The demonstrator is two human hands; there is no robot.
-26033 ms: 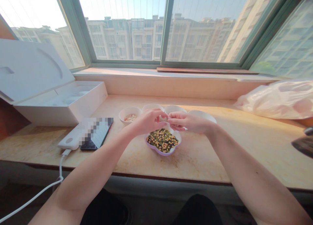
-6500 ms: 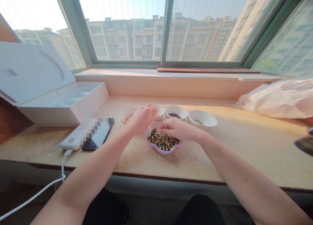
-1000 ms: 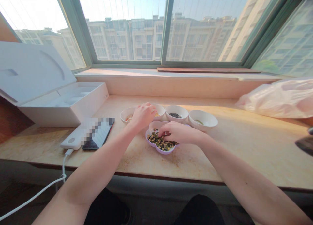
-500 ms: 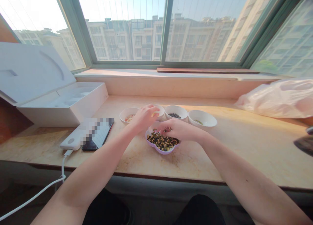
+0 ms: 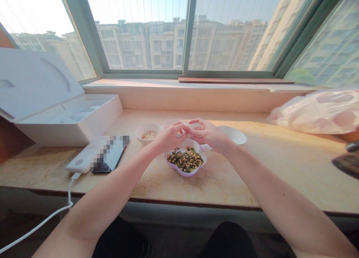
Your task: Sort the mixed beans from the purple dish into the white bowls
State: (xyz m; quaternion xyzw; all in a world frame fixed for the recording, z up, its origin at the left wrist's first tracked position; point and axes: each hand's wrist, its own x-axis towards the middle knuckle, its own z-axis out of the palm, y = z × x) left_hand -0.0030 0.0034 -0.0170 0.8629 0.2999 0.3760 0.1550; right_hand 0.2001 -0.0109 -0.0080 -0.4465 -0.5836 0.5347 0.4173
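A purple flower-shaped bowl (image 5: 202,164) of mixed green, yellow and dark beans sits on the stone counter. Behind it stands a row of small white bowls; the leftmost (image 5: 148,131) holds pale pieces, the rightmost (image 5: 235,135) is partly hidden by my wrist. My left hand (image 5: 170,135) and my right hand (image 5: 208,133) meet above the far rim of the purple bowl. Both have fingers pinched together, fingertips nearly touching. What they pinch is too small to make out.
An open white box (image 5: 67,116) stands at the left, with a white power bank (image 5: 80,160) on a cable and a phone (image 5: 109,159) beside it. A plastic bag (image 5: 316,112) lies at the right. A dark object (image 5: 346,162) pokes in at the right edge.
My right hand has lifted out of the purple bowl and moved back to meet my left hand, which left the second white bowl. Both now pinch above the bowl's far rim.
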